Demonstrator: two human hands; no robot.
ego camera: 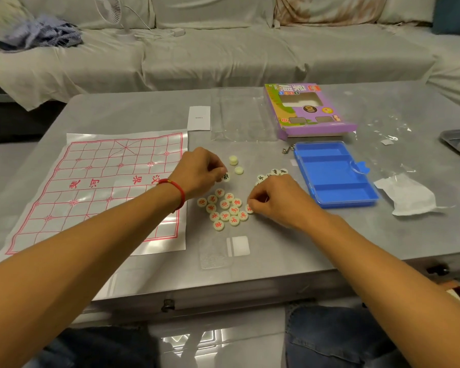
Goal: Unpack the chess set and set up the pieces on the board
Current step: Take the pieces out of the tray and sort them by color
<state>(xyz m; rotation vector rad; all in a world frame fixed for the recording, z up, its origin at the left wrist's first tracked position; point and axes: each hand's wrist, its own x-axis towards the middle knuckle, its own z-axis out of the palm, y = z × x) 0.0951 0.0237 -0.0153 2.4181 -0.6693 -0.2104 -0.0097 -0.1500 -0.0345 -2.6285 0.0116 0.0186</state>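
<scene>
Right now my left hand (197, 171) pinches a black piece (225, 177), my right hand (276, 200) a red piece (249, 208); red pile (225, 208) between them, board (101, 192) beyond my left. Careless wrists could scatter it.

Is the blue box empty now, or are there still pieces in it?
Empty. The blue box lies open and its compartments show only bare blue plastic; the pieces lie on the table.

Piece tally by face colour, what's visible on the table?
Red-lettered pieces: 14
Black-lettered pieces: 5 visible; the right hand may hide more
Blank-side-up pieces: 3, two of them stacked
Total: 22 visible
</scene>
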